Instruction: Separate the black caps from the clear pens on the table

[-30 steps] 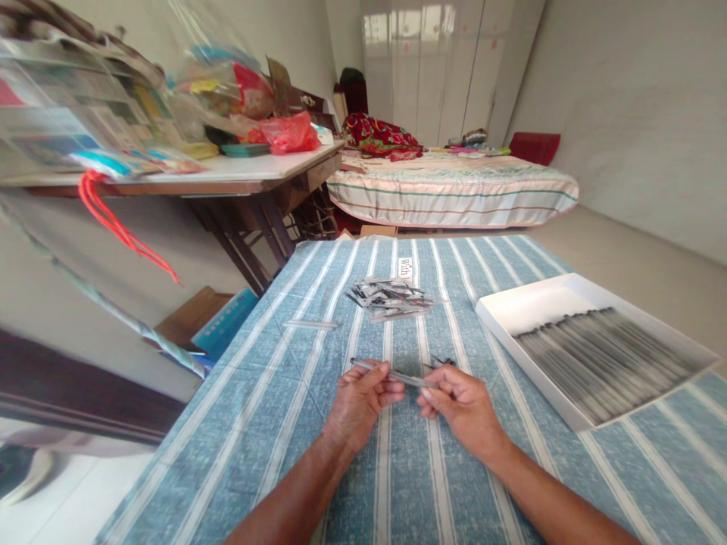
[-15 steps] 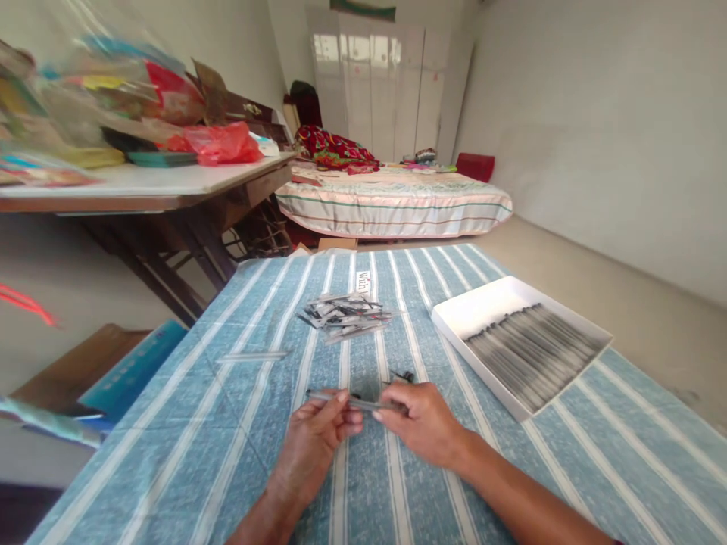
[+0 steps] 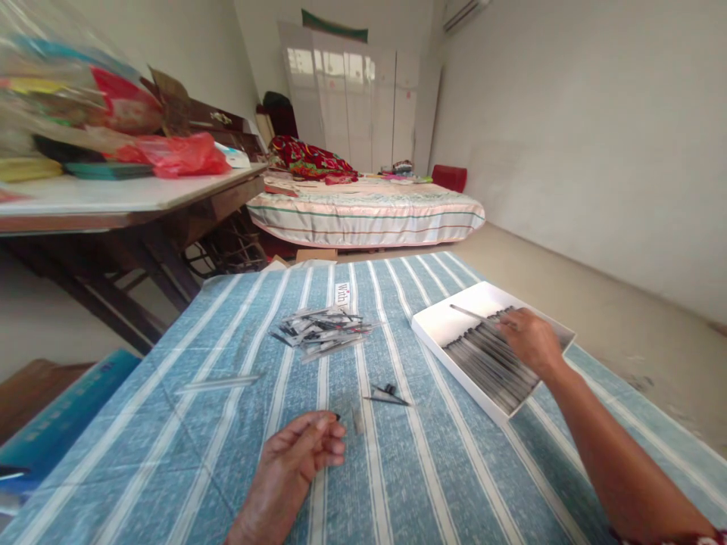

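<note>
The right hand (image 3: 528, 337) held a slim pen (image 3: 466, 311) over the white box (image 3: 436, 325), seemingly a placing step which called for careful alignment, while the left hand (image 3: 295, 458) pinched a small black piece (image 3: 338, 417).

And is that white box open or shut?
Open: the white box is uncovered on top, showing a row of pens inside, with the right hand over them.

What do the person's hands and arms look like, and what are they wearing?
The left hand and right hand are both bare. The right forearm is bare too, with a bit of dark reddish sleeve at the bottom-right corner.
</note>
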The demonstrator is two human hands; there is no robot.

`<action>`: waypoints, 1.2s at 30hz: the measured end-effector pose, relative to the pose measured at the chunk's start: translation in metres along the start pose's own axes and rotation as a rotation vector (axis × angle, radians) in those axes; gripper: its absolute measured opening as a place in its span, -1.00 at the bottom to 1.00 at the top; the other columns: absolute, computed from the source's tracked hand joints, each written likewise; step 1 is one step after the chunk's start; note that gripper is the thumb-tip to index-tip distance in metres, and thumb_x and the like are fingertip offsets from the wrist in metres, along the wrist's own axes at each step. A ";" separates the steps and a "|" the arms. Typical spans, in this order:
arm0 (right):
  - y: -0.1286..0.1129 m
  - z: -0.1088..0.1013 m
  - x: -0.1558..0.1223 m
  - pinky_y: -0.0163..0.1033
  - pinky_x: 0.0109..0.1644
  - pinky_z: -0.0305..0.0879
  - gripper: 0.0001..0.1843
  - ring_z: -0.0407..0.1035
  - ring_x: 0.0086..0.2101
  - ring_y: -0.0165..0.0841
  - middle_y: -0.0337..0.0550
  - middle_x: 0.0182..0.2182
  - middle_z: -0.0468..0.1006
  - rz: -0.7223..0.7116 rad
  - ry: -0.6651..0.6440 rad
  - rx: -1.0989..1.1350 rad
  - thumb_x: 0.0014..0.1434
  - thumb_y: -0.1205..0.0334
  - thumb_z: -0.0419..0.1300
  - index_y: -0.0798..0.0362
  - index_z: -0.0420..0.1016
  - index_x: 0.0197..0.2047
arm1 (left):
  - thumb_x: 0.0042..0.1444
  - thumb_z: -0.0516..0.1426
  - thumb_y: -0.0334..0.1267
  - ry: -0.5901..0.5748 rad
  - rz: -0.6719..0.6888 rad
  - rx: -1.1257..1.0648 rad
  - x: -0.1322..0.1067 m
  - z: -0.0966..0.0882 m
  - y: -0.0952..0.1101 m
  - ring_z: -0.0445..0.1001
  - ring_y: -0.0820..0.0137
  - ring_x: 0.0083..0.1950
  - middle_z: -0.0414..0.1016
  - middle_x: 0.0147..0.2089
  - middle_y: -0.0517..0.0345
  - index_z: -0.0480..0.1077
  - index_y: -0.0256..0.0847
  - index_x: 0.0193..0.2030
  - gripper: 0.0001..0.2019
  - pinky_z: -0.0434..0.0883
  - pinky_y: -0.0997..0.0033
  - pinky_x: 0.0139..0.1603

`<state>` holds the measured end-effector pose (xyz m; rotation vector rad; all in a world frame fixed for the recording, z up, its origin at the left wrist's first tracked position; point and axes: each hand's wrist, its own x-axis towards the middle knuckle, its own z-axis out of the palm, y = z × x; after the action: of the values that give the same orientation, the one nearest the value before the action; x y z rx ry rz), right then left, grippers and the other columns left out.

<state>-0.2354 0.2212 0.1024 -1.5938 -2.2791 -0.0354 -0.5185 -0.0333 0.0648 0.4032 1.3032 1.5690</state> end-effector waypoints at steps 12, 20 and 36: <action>0.119 0.025 0.023 -0.09 -0.28 0.20 -0.71 0.32 -0.17 0.00 0.22 -0.20 0.43 0.307 -0.092 -0.232 0.08 0.21 0.05 0.15 0.56 -0.28 | -0.14 0.25 -0.24 0.003 0.017 0.071 -0.001 0.000 -0.004 0.44 0.38 -0.45 0.51 -0.40 0.04 0.47 -0.29 -0.40 -0.82 0.41 0.40 -0.43; 0.125 0.025 0.031 -0.20 -0.45 0.10 -0.72 0.40 -0.29 -0.16 0.21 -0.28 0.47 0.358 -0.194 -0.203 0.06 0.21 0.06 0.12 0.57 -0.33 | -0.10 0.22 -0.23 0.018 0.065 0.139 -0.005 -0.001 0.006 0.43 0.40 -0.46 0.50 -0.41 0.07 0.45 -0.29 -0.42 -0.85 0.40 0.42 -0.42; -0.029 -0.001 -0.026 -0.28 -0.22 0.25 -0.71 0.42 -0.29 -0.26 -0.09 -0.29 0.56 -0.193 0.111 0.208 0.08 0.11 0.04 0.05 0.52 -0.29 | -0.03 -0.01 -0.33 0.744 0.425 1.300 0.028 -0.103 0.054 0.39 0.17 -0.10 0.44 -0.16 -0.05 0.42 -0.31 -0.21 -0.73 0.27 0.21 -0.01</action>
<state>-0.2539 0.1869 0.1012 -1.2359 -2.2598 0.0613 -0.6349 -0.0594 0.0658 0.9742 2.9216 0.9677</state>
